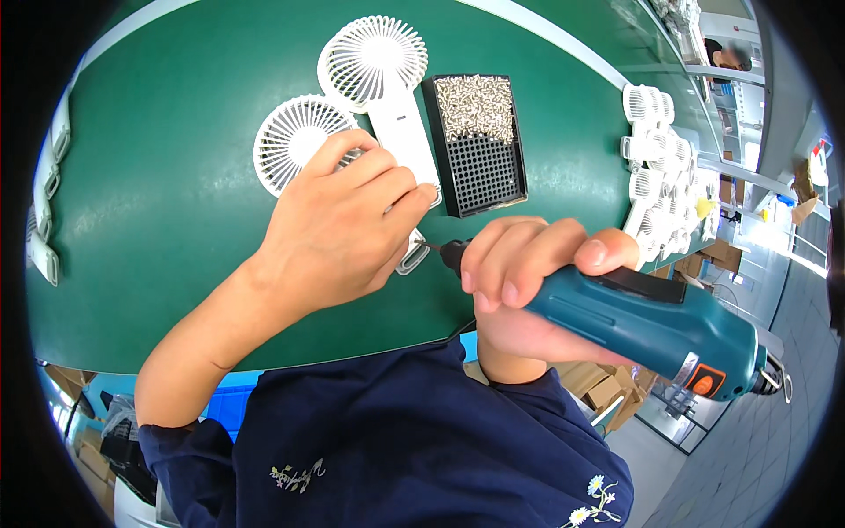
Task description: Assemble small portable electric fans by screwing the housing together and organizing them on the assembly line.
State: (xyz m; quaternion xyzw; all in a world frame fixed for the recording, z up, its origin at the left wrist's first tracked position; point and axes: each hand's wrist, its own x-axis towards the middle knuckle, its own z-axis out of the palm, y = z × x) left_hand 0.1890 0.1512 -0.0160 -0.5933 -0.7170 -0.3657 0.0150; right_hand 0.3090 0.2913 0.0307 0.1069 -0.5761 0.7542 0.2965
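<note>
My right hand (537, 268) is wrapped round a teal electric screwdriver (651, 321), held tilted with its black nose toward the left. The thin bit reaches the foot end of a white handheld fan (304, 145). Over that fan's handle lies my left hand (339, 224), fingers curled and pressing it to the table; most of the handle is hidden beneath. A second white fan (383, 57) lies just behind, its handle pointing toward me. Right of it sits a black screw tray (484, 176), its far half covered with small silvery screws (475, 106) and its near half showing bare holes.
The green table (176, 202) has a curved front edge close to my body. Many white fans (656, 167) are piled at the right side, and several white fan parts (48, 194) line the left edge. Cardboard boxes (607, 387) stand below at the right. Another person (729, 58) is far off.
</note>
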